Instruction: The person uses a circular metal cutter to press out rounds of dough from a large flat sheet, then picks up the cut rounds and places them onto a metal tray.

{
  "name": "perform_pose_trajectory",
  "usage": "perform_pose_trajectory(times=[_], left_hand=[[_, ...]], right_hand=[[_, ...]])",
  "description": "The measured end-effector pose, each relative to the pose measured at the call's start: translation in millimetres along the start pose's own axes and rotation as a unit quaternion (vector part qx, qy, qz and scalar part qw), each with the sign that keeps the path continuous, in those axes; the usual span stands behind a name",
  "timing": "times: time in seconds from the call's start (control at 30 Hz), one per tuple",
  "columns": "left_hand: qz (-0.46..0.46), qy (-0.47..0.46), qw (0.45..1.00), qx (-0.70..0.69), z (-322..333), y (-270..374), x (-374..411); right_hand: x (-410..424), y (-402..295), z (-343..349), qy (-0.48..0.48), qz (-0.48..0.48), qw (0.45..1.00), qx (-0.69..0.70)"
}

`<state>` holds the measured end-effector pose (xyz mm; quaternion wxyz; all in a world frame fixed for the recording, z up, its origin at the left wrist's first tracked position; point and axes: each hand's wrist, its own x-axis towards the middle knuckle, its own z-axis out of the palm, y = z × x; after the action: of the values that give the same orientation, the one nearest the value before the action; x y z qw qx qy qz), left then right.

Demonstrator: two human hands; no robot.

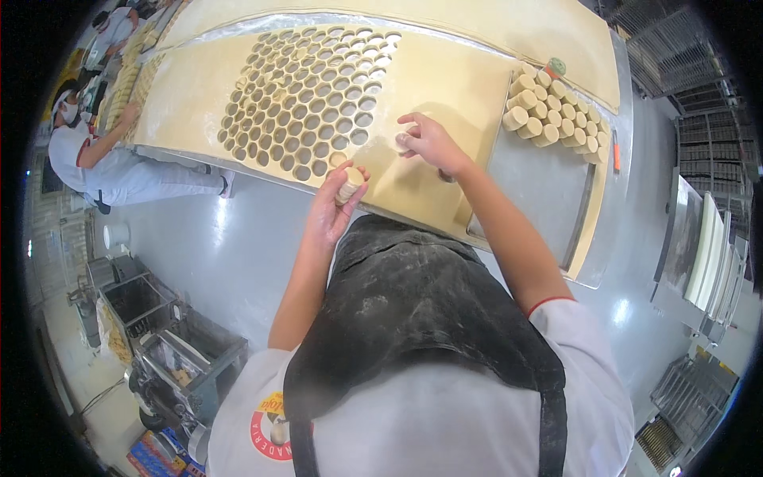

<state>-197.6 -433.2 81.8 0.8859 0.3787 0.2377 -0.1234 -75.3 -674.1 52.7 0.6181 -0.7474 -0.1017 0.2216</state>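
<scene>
My left hand [335, 206] is at the front edge of the table, its fingers wrapped around a short stack of round dough pieces [351, 183]. To its right, my right hand [434, 144] hovers low over an uncut part of the dough sheet [417, 194], fingers curled. A pale spot shows at its thumb, and I cannot tell whether something is pinched there. One cut hole [446, 176] lies under my right wrist. Left of my hands, the sheet is a lattice of round holes [307, 116], with a few loose dough rounds lying in it.
Stacked dough rounds [545, 113] stand on a metal tray [530, 179] at the right. A green-topped container [555, 67] is behind them, and an orange-handled tool [616, 156] lies beyond. At far left a co-worker [89, 155] reaches over the table. Machinery [179, 358] stands on the floor.
</scene>
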Motion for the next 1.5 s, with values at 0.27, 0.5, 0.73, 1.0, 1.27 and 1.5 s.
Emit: perform_pose_trajectory(times=[0.27,0.5,0.73,1.0,1.27,1.5], left_hand=[[-0.025,-0.122,0.992,0.021,68,2,7],[-0.031,-0.162,0.984,0.062,72,-14,17],[-0.015,-0.222,0.966,0.134,87,-17,-6],[-0.062,-0.248,0.956,0.147,101,-24,-14],[-0.094,-0.314,0.930,0.166,109,-43,-3],[-0.217,-0.404,0.830,0.316,136,-38,-1]], right_hand=[[-58,-73,35,0.075,-0.112,0.990,0.034],[-93,-90,16,0.128,-0.254,0.949,-0.139],[-119,-130,13,0.022,-0.092,0.939,-0.331],[-141,-124,12,0.008,-0.134,0.968,-0.212],[-169,-115,-5,0.011,-0.133,0.981,-0.138],[-213,-84,-32,-0.024,-0.038,0.998,-0.049]])
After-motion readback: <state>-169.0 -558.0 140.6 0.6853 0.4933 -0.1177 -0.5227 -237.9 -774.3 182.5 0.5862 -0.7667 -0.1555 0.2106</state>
